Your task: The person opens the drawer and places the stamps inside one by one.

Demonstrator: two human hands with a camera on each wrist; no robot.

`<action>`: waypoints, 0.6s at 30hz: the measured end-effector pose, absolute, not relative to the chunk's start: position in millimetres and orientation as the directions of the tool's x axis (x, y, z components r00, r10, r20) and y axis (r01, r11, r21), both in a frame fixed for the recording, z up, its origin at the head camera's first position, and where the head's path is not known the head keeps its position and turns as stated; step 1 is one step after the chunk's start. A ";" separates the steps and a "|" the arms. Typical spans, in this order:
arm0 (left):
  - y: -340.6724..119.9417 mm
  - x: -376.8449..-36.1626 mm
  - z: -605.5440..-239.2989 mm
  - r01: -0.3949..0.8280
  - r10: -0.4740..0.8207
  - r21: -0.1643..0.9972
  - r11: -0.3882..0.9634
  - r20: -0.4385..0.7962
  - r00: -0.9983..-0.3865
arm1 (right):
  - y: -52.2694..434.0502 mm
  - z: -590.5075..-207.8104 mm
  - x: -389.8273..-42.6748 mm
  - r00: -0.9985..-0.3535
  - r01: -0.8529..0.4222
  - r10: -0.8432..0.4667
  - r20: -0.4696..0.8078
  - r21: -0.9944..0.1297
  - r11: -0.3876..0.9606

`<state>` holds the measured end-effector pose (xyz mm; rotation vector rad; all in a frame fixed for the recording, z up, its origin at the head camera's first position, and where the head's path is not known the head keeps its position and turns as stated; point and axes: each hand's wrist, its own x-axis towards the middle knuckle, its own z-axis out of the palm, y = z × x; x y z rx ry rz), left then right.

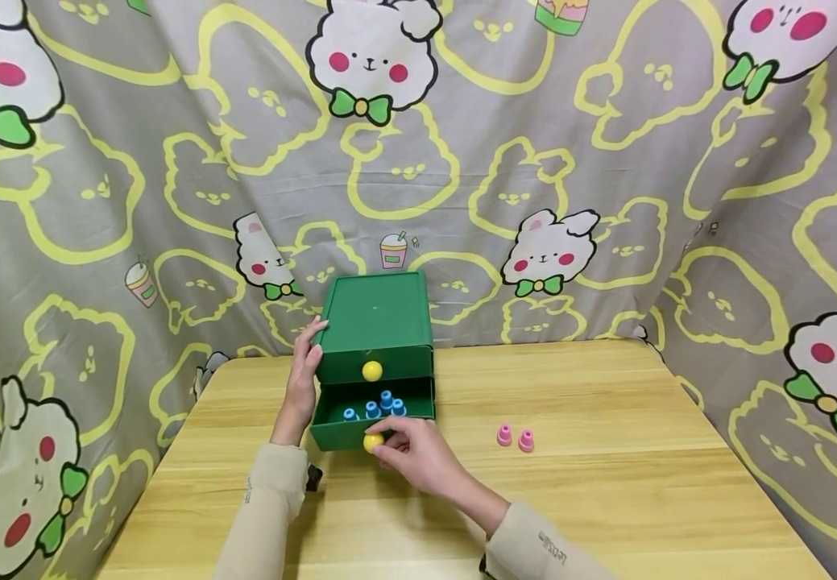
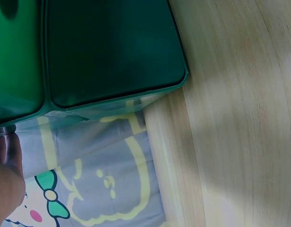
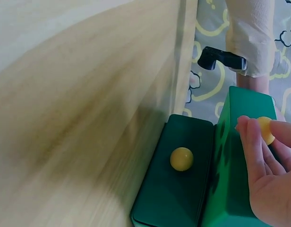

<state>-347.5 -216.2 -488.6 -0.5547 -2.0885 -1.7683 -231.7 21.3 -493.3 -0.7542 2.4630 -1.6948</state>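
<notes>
- On the left side of the green drawer box (image 1: 377,322), the person's left hand (image 1: 304,372) lies flat against the wall. Its fingers look straight, so it is pressing and holding the box steady, not grabbing it.
- At the top of the box, the upper drawer (image 1: 374,366) looks pushed all the way in. Its yellow knob (image 1: 371,370) is free, with no hand on it.
- Below that, the bottom drawer (image 1: 372,419) is pulled out toward the person. Four little blue pegs (image 1: 374,405) stand inside it, close together.
- Right at the front of that drawer, the right hand (image 1: 418,455) pinches the lower yellow knob (image 1: 372,441) with its fingertips (image 3: 247,130). The wrist view shows the fingers curled round the knob.
- Farther to the right, two pink pegs (image 1: 515,437) stand just beside each other on the wooden table (image 1: 607,483), well apart from the box.
- I think the blue part of the job is done, since every blue peg I can see is in the drawer.
- I think the drawer is left to be shut, because it is not yet pushed in.
- The pink pegs look untouched, so they may be what is left to put away.
</notes>
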 end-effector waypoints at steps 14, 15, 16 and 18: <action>-217.0 -348.8 -490.7 0.524 0.067 0.841 0.137 0.520 -0.852 | 22.5 -488.8 -244.5 -0.880 -0.356 -0.423 0.216 -0.891 0.284; -217.4 -349.0 -491.2 0.523 0.067 0.842 0.135 0.519 -0.852 | 22.6 -489.0 -245.5 -0.880 -0.355 -0.424 0.214 -0.889 0.288; -217.2 -349.2 -491.2 0.522 0.068 0.842 0.135 0.518 -0.853 | 23.0 -488.9 -246.2 -0.880 -0.354 -0.424 0.212 -0.889 0.291; -216.9 -349.4 -491.3 0.520 0.071 0.844 0.134 0.515 -0.854 | 23.7 -488.6 -247.4 -0.883 -0.349 -0.422 0.206 -0.889 0.296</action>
